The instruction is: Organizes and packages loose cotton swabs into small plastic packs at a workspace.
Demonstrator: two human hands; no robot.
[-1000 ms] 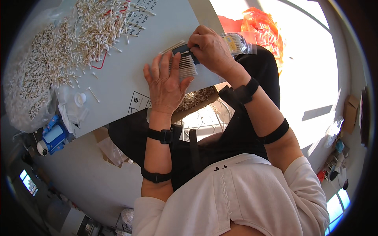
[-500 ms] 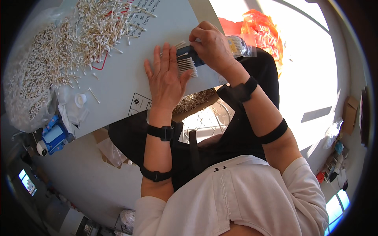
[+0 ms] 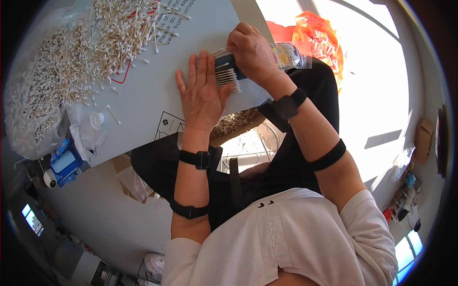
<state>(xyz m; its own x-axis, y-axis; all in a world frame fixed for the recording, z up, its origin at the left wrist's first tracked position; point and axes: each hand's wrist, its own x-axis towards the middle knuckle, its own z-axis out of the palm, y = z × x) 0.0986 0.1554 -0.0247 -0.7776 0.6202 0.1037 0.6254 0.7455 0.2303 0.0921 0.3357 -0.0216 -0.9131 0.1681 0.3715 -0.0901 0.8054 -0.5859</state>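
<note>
My left hand (image 3: 201, 97) lies flat on the pale tabletop (image 3: 157, 88), fingers stretched and a little spread. Its thumb rests against the lower ends of a neat row of cotton swabs (image 3: 227, 78). Just above that row runs a dark blue strip (image 3: 222, 61), with a few more swabs lying at its left end. Over the strip, my right hand (image 3: 255, 53) has its fingers bent and pinched together; whatever is between the fingertips is hidden. Beyond the right wrist, a clear packet of cotton swabs (image 3: 288, 55) juts past the table edge.
Loose cotton swabs (image 3: 124, 35) are heaped at the upper left, partly in a clear plastic bag (image 3: 24, 121). A small white plastic piece (image 3: 97, 120) and a blue object (image 3: 66, 164) sit by the left edge. An orange-red bag (image 3: 317, 38) stands at the right, a swab-filled box (image 3: 238, 121) below.
My right hand has shifted slightly left and up along the dark blue strip, still pinched. The left hand stays nearly in place.
</note>
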